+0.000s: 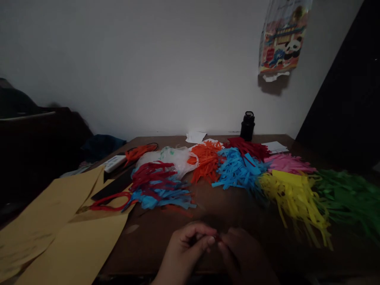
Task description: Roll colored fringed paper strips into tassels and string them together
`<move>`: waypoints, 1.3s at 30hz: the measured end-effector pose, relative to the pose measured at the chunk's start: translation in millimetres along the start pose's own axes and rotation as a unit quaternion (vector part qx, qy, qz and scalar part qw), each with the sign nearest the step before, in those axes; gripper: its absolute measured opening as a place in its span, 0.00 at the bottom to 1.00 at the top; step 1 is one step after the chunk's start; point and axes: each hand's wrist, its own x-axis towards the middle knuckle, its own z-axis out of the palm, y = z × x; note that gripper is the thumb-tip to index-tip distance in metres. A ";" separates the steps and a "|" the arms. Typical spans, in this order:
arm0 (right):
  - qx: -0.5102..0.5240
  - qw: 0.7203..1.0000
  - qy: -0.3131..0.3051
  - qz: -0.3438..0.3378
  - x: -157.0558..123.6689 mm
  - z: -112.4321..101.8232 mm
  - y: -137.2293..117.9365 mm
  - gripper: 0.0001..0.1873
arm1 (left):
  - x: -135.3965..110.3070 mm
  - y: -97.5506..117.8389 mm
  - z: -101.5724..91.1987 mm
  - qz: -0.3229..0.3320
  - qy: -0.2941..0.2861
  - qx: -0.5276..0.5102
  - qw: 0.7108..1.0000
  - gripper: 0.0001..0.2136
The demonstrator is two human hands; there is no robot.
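Observation:
My left hand (187, 247) and my right hand (242, 251) meet at the near edge of the brown table (166, 233), fingers curled and pinched together. A small dark red bit (217, 237) shows between the fingertips; it is too dim to name. Past the hands lie piles of cut paper strips: red and blue mixed (157, 186), orange (206, 158), blue (237, 168), dark red (249, 148), pink (287, 163), yellow (297, 198) and green (347, 196).
Yellow-brown paper sheets (59, 233) cover the left of the table, with red-handled scissors (108, 202) on them. A white plastic bag (172, 156), a black bottle (247, 126) and white papers (195, 137) sit toward the wall. A poster (282, 35) hangs above.

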 end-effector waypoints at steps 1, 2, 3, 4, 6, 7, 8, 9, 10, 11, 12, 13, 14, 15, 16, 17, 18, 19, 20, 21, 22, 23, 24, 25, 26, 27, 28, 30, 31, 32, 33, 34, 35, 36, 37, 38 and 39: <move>0.002 1.000 -0.009 0.001 0.2 -0.7 0.2 0.10 | -0.7 1.5 -0.4 0.029 -0.002 0.014 0.999 0.10; 0.006 1.000 -0.019 0.004 0.7 -1.7 0.2 0.10 | -1.4 2.3 -0.9 0.060 -0.005 0.029 0.998 0.08; 0.010 1.000 -0.026 0.009 1.7 -3.1 0.0 0.10 | -2.0 2.7 -1.5 0.087 -0.011 0.046 0.995 0.06; 0.017 0.999 -0.033 0.014 2.9 -4.6 -0.3 0.10 | -2.7 2.6 -2.0 0.112 -0.017 0.063 0.992 0.05; 0.034 0.998 -0.043 0.023 5.8 -8.0 -1.5 0.11 | -3.8 2.2 -3.0 0.157 -0.033 0.098 0.982 0.04; 0.042 0.998 -0.047 0.025 7.2 -9.7 -2.1 0.11 | -4.2 2.2 -3.3 0.180 -0.043 0.112 0.976 0.04; 0.047 0.997 -0.049 0.026 8.4 -11.2 -2.7 0.11 | -4.6 2.4 -3.6 0.202 -0.052 0.126 0.970 0.04; 0.049 0.997 -0.050 0.024 9.4 -12.5 -3.1 0.11 | -4.8 3.0 -3.7 0.227 -0.059 0.137 0.962 0.05; 0.051 0.997 -0.052 0.020 10.2 -13.6 -3.4 0.11 | -5.1 3.7 -3.9 0.249 -0.064 0.148 0.955 0.06; 0.051 0.997 -0.055 0.015 10.7 -14.6 -3.6 0.10 | -5.3 4.5 -4.0 0.267 -0.068 0.158 0.948 0.07; 0.052 0.997 -0.058 0.010 11.0 -15.5 -3.8 0.10 | -5.5 5.3 -4.1 0.279 -0.071 0.165 0.943 0.08; 0.049 0.997 -0.057 0.007 11.2 -16.2 -4.0 0.10 | -5.8 5.8 -4.4 0.288 -0.076 0.170 0.939 0.08; 0.046 0.997 -0.054 0.007 11.4 -16.7 -4.2 0.10 | -6.2 6.0 -4.7 0.296 -0.081 0.173 0.936 0.08; 0.040 0.998 -0.052 0.010 11.6 -17.1 -4.5 0.10 | -6.6 5.9 -5.1 0.301 -0.088 0.175 0.933 0.08; 0.033 0.998 -0.048 0.013 11.7 -17.2 -4.9 0.10 | -7.1 5.6 -5.6 0.306 -0.093 0.176 0.931 0.07; 0.028 0.999 -0.041 0.013 11.9 -17.2 -5.3 0.11 | -7.6 5.1 -6.1 0.312 -0.097 0.176 0.929 0.07; 0.025 0.999 -0.037 0.012 12.0 -16.9 -5.8 0.11 | -8.1 4.6 -6.5 0.313 -0.097 0.178 0.928 0.07; 0.023 0.999 -0.036 0.009 11.9 -16.3 -6.1 0.11 | -8.6 4.3 -6.9 0.310 -0.096 0.182 0.928 0.07; 0.026 0.999 -0.039 0.004 11.6 -15.5 -6.4 0.11 | -9.1 4.3 -7.2 0.301 -0.094 0.187 0.930 0.08; 0.033 0.999 -0.040 -0.005 11.2 -14.4 -6.5 0.10 | -9.5 4.7 -7.4 0.291 -0.093 0.191 0.933 0.08; 0.043 0.998 -0.043 -0.015 10.6 -13.3 -6.5 0.10 | -9.8 5.4 -7.5 0.282 -0.093 0.196 0.935 0.08; 0.054 0.997 -0.046 -0.022 9.9 -12.2 -6.4 0.10 | -10.0 6.4 -7.5 0.275 -0.094 0.200 0.936 0.08; 0.061 0.997 -0.046 -0.024 9.3 -11.2 -6.2 0.09 | -10.1 7.6 -7.6 0.271 -0.096 0.200 0.937 0.08; 0.064 0.997 -0.042 -0.021 9.0 -10.6 -6.0 0.09 | -10.1 8.8 -7.6 0.272 -0.101 0.197 0.937 0.07; 0.062 0.997 -0.041 -0.012 8.9 -10.3 -5.9 0.09 | -9.9 9.9 -7.8 0.269 -0.104 0.194 0.938 0.07; 0.059 0.997 -0.041 -0.002 9.2 -10.5 -5.8 0.09 | -9.7 10.6 -8.0 0.263 -0.108 0.190 0.940 0.07; 0.057 0.997 -0.043 0.003 9.9 -11.0 -5.8 0.10 | -9.4 11.0 -8.2 0.255 -0.109 0.185 0.943 0.06; 0.068 0.997 -0.046 -0.009 11.5 -12.8 -6.0 0.10 | -8.9 10.6 -8.8 0.229 -0.107 0.174 0.952 0.05; 0.076 0.996 -0.045 -0.015 12.2 -13.7 -6.1 0.10 | -8.8 9.8 -9.0 0.207 -0.101 0.166 0.959 0.05; 0.082 0.996 -0.043 -0.016 12.7 -14.6 -6.1 0.10 | -8.8 8.9 -9.0 0.182 -0.095 0.156 0.966 0.04; 0.087 0.995 -0.042 -0.011 12.8 -15.4 -6.0 0.11 | -8.9 7.9 -9.0 0.153 -0.089 0.142 0.974 0.04; 0.090 0.995 -0.043 0.000 12.7 -16.0 -5.9 0.11 | -9.1 6.9 -8.8 0.121 -0.084 0.126 0.981 0.04; 0.090 0.995 -0.047 0.012 12.4 -16.5 -5.7 0.12 | -9.4 6.2 -8.5 0.089 -0.081 0.110 0.987 0.04; 0.091 0.994 -0.053 0.021 11.9 -16.9 -5.5 0.12 | -9.7 5.6 -8.2 0.064 -0.078 0.097 0.990 0.04; 0.093 0.994 -0.059 0.024 11.5 -17.1 -5.3 0.12 | -10.0 5.4 -7.9 0.047 -0.074 0.089 0.992 0.04; 0.095 0.993 -0.063 0.026 11.2 -17.3 -5.2 0.13 | -10.2 5.4 -7.7 0.038 -0.070 0.085 0.993 0.03; 0.095 0.993 -0.063 0.027 11.1 -17.5 -5.3 0.13 | -10.5 5.6 -7.5 0.033 -0.065 0.087 0.994 0.03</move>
